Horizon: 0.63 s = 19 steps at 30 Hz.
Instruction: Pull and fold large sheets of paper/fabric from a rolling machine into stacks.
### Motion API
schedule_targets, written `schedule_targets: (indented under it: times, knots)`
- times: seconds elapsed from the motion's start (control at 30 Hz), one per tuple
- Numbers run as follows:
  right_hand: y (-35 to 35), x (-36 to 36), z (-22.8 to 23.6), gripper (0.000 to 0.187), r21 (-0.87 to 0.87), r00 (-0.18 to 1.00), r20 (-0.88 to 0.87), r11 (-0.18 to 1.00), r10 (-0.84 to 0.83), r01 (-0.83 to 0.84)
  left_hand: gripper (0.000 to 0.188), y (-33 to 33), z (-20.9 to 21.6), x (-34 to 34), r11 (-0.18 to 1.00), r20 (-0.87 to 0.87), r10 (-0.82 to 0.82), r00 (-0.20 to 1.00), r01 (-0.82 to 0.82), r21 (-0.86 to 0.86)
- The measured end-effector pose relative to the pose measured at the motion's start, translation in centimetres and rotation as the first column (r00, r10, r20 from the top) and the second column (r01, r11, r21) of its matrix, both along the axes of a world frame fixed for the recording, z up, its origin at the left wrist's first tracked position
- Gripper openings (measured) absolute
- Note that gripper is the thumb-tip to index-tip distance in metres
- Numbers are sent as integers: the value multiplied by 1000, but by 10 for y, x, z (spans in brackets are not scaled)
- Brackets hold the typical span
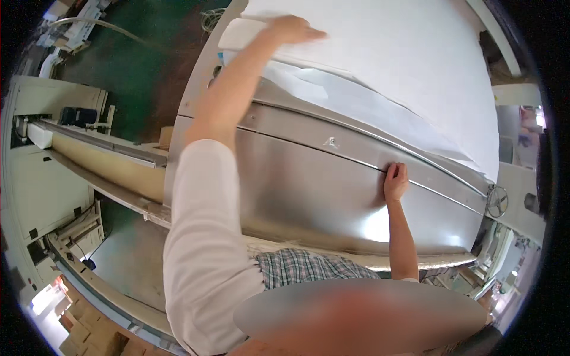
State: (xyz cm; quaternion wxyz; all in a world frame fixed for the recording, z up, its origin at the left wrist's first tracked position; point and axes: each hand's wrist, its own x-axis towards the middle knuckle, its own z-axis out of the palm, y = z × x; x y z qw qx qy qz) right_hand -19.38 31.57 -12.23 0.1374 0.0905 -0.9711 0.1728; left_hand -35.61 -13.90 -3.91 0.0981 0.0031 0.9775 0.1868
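Observation:
A large layered spread of white sheet material [404,59] covers the far part of a metal table [297,184]. Whether it is cloth or paper I cannot tell. My left hand [292,31] is over its far left part, fingers stretched toward the right and slightly smeared by motion. Beneath that hand, the sheet's left end [240,34] looks thick and folded. Along the near edge, a loose lower layer [356,101] lies wavy. On the bare metal, at a seam, rests my right hand [396,183] with its fingers curled in; what they hold, if anything, is hidden.
A raised metal strip [380,139] runs across the table before the sheets. Beyond the right end is a handwheel [497,200]. At the left, a long beam [107,166] joins a pale machine cabinet [53,178]. Cardboard boxes [89,332] sit at lower left.

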Motion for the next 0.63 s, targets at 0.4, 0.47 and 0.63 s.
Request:
schedule_targets:
  times: [0.4, 0.47, 0.63]
  knots:
    - [-109, -95, 77, 18, -386, 907, -24, 833, 421, -397, 90, 89, 9, 26, 934, 110, -102, 989, 133, -331]
    - [-160, -114, 100, 28, -194, 799, -85, 777, 595, -599, 89, 93, 10, 35, 928, 86, -70, 994, 97, -360]
    - [-200, -153, 87, 51, 100, 798, 168, 795, 579, -598, 96, 112, 22, 43, 905, 180, -1, 984, 77, -418]
